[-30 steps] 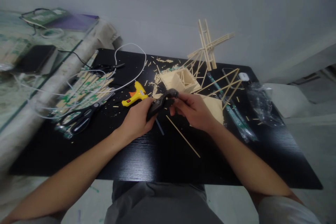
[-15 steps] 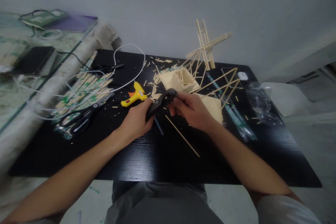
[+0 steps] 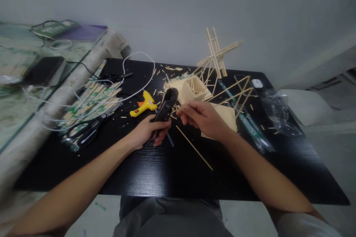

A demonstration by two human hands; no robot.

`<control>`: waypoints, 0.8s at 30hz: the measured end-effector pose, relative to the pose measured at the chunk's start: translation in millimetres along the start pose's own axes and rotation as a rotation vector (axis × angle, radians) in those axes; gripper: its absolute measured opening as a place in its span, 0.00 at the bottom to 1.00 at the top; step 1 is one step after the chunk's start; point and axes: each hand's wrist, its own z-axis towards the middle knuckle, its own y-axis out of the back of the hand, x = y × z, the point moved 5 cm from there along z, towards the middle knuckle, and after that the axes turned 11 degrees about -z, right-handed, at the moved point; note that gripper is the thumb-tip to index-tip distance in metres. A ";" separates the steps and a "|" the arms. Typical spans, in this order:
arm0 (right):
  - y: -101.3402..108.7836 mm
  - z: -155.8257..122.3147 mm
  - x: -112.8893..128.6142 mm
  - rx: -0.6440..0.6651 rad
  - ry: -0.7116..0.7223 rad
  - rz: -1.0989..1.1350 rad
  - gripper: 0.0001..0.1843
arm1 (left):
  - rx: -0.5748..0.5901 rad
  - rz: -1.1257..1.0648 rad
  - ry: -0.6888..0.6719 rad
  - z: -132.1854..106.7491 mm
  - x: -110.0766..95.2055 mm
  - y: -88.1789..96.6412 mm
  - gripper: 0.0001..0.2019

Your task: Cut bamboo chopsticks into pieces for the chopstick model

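Observation:
My left hand (image 3: 151, 131) is wrapped round a black hand cutter (image 3: 166, 109), whose rounded head points up and away from me. Just right of that head, my right hand (image 3: 201, 116) is closed in a pinch. A pale tip, apparently of a thin wooden stick (image 3: 178, 109), shows at its fingertips; the rest is mostly hidden by the fingers. Behind the hands stands a model built of thin wooden sticks, with a box-like body (image 3: 186, 89) and crossed blades (image 3: 217, 52) on top. One loose stick (image 3: 194, 148) lies on the black table (image 3: 222, 177) before me.
A yellow glue gun (image 3: 143, 104) lies left of the cutter, beside a white cable (image 3: 154, 66). Further left are black-handled scissors (image 3: 90, 129) on wrapped stick bundles (image 3: 89, 98). Crumpled clear plastic (image 3: 280, 113) and a white case (image 3: 257, 83) sit at right. Stick offcuts litter the table.
The black cutter has swung from lying slanted between both hands to pointing more upright in my left hand. My right hand has come away from its head and lowered slightly.

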 end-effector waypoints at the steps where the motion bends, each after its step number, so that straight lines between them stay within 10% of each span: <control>1: -0.1 0.0 0.2 0.008 -0.009 0.012 0.17 | 0.046 -0.077 0.023 -0.5 -0.8 -2.1 0.12; 6: -2.5 -0.4 0.2 0.046 -0.036 0.079 0.17 | 0.087 0.017 -0.117 -3.7 -11.4 -3.1 0.13; 13: -2.1 -0.5 1.4 0.011 -0.015 0.070 0.19 | -0.282 0.869 -0.502 -13.0 -28.4 4.0 0.12; 24: -2.9 -0.6 1.0 -0.006 0.015 -0.010 0.25 | -0.421 1.276 -0.497 -13.5 -23.0 11.0 0.16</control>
